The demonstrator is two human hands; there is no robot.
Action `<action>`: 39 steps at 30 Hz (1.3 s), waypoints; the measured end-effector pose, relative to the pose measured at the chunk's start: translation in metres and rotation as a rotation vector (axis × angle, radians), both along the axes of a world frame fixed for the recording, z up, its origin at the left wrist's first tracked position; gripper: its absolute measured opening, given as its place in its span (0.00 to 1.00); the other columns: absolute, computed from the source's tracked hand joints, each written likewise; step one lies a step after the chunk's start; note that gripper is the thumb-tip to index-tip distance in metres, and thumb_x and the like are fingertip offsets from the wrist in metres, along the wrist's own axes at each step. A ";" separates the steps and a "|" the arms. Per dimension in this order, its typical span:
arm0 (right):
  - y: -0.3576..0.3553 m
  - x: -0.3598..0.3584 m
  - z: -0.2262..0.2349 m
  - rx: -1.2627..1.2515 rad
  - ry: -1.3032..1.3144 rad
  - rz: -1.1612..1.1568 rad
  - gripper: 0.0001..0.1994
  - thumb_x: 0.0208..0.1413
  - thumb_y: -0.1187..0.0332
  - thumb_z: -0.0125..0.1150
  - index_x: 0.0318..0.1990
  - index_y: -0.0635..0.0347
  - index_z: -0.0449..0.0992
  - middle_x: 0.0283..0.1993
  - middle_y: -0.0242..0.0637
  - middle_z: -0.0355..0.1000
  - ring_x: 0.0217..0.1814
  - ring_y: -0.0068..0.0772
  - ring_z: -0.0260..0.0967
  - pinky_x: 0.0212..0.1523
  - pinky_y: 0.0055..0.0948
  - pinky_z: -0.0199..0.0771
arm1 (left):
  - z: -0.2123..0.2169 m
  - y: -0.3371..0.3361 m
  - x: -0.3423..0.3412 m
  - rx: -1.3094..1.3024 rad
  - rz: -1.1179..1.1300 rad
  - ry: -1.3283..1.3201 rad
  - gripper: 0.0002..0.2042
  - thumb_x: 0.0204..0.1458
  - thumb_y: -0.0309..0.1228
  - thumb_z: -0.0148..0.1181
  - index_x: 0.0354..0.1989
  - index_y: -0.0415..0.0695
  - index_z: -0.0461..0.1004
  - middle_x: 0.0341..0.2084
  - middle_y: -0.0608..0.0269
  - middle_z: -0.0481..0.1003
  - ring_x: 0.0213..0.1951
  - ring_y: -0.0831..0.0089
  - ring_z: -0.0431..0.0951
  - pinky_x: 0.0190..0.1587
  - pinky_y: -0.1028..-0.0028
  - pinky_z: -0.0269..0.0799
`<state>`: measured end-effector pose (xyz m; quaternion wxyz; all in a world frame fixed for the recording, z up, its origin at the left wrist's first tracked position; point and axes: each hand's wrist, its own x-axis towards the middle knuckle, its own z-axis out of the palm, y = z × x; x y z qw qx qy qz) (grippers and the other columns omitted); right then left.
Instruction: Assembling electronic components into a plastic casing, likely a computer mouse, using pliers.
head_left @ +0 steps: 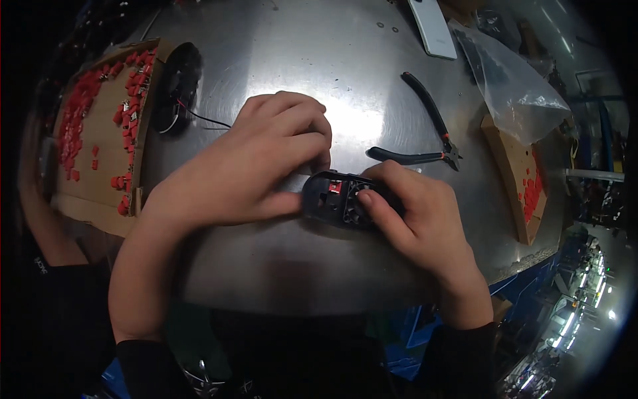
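Observation:
A black, rounded plastic housing (325,211) is held over the near part of the metal table. A small red part (335,188) sits in its left half, and ribs like a fan or grille show on the right. My right hand (425,216) grips the right end, thumb pressed on the ribbed face. My left hand (262,149) is curled around the left end, its thumb touching the edge; the fingertips are partly hidden. From behind the left hand, a thin black wire (206,120) leads to a second black oval shell (178,86) lying on the table.
At the left lies a cardboard tray (109,120) of red parts; another cardboard box (505,166) with red pieces is at the right. Black-handled cutters (425,110), a white phone (433,28), two washers (388,27) and a clear plastic bag (515,86) lie beyond. Another person's arm (46,219) shows far left.

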<state>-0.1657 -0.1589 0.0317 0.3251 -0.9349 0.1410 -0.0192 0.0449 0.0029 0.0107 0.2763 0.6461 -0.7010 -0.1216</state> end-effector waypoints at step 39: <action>0.010 -0.006 0.012 -0.235 0.134 -0.023 0.17 0.65 0.64 0.61 0.61 0.50 0.79 0.30 0.41 0.73 0.29 0.48 0.75 0.32 0.40 0.75 | -0.004 -0.008 -0.025 -0.075 -0.029 0.204 0.31 0.33 0.41 0.83 0.48 0.46 0.78 0.40 0.62 0.78 0.48 0.57 0.76 0.57 0.60 0.67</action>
